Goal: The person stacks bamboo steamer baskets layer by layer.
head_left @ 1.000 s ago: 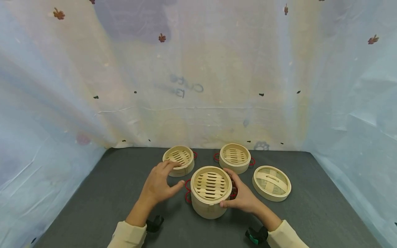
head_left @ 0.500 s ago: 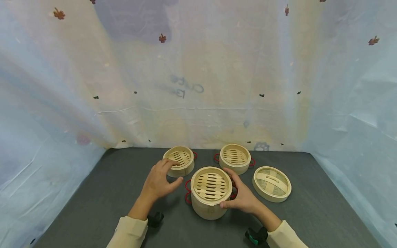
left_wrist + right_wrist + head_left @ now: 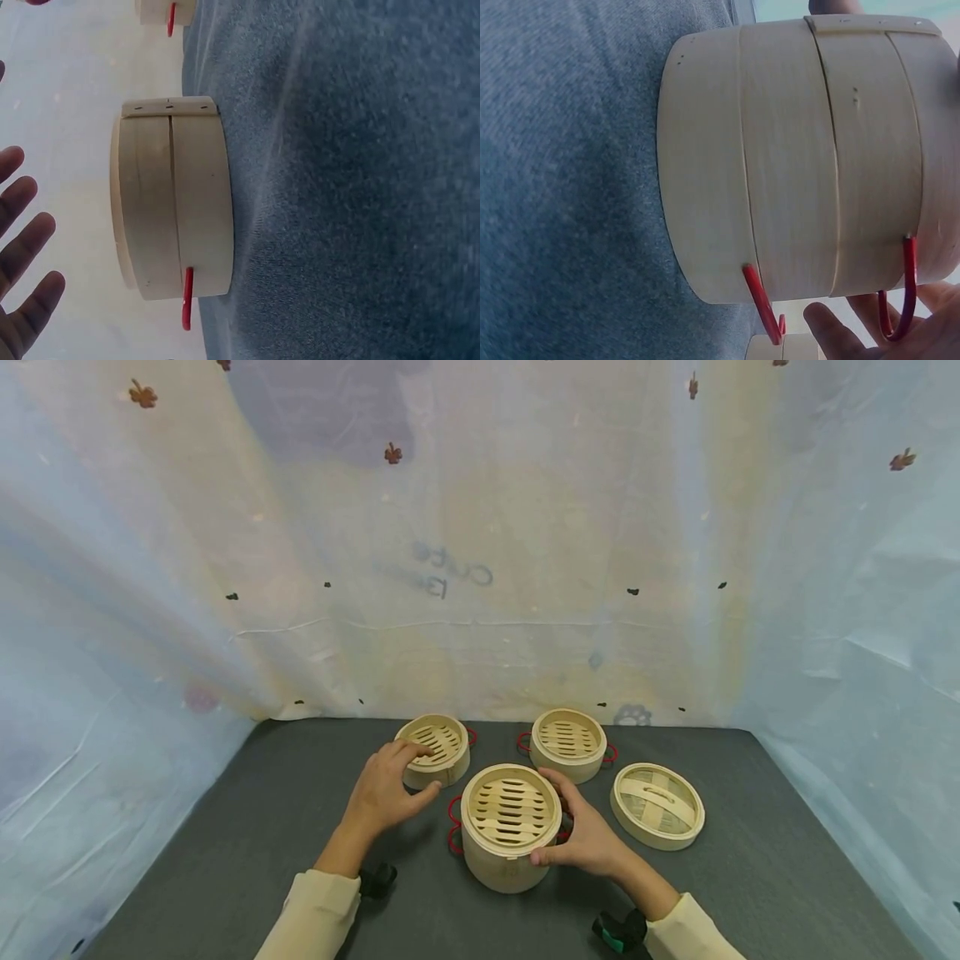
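At the front centre of the table stands a two-tier stack of bamboo steamers (image 3: 506, 870) with slotted bases and red side handles. My right hand (image 3: 588, 837) grips its right side, thumb in front and fingers behind. The right wrist view shows the stack's wall (image 3: 791, 161) and a red handle close to my fingers (image 3: 832, 334). My left hand (image 3: 384, 789) hovers by a single bamboo steamer (image 3: 442, 772) at the back left, fingers relaxed. In the left wrist view its fingers (image 3: 28, 247) are apart from a steamer's side (image 3: 180, 202).
Another single steamer (image 3: 570, 768) with red handles stands at the back right. A round bamboo lid (image 3: 660, 810) with a strap handle lies right of the stack. Dark cloth (image 3: 225, 860) covers the table, and a pale curtain (image 3: 510, 568) hangs behind it.
My left hand has drifted slightly back from the stack toward the back-left steamer. The right hand and the stack have stayed in place.
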Motion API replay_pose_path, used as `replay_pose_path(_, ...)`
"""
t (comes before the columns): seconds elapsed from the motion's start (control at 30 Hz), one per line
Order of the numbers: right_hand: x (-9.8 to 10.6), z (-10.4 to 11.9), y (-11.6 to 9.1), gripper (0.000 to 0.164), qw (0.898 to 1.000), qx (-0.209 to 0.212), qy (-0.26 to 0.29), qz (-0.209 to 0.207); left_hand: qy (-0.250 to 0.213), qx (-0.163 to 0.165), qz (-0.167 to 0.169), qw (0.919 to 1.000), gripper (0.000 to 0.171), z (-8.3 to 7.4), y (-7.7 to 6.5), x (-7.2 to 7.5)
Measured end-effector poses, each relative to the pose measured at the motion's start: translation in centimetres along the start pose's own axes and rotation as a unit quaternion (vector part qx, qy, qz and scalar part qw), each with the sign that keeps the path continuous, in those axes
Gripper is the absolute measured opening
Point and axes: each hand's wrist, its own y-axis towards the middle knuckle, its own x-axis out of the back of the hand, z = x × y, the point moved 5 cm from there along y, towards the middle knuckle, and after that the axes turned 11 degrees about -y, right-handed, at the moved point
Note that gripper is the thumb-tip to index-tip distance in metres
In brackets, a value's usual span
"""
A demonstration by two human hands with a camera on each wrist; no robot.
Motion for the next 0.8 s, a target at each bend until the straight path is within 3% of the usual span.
replay_pose_path(0.2,0.0,0.0,0.0,0.107,1.000,0.002,0.004,-0.001,0.005,0.010,0.014,0.9998,0.043,0.7,0.3,-0.4)
replay_pose_path(0.5,0.1,0.1,0.1,0.106,1.000,-0.009,0.009,0.002,0.008,-0.011,0.022,0.9997,0.041,1.7,1.1,-1.1)
replay_pose_path(0.8,0.1,0.1,0.1,0.105,1.000,-0.010,0.007,0.006,-0.001,-0.005,0.035,0.9994,0.042,2.5,1.5,-1.8)
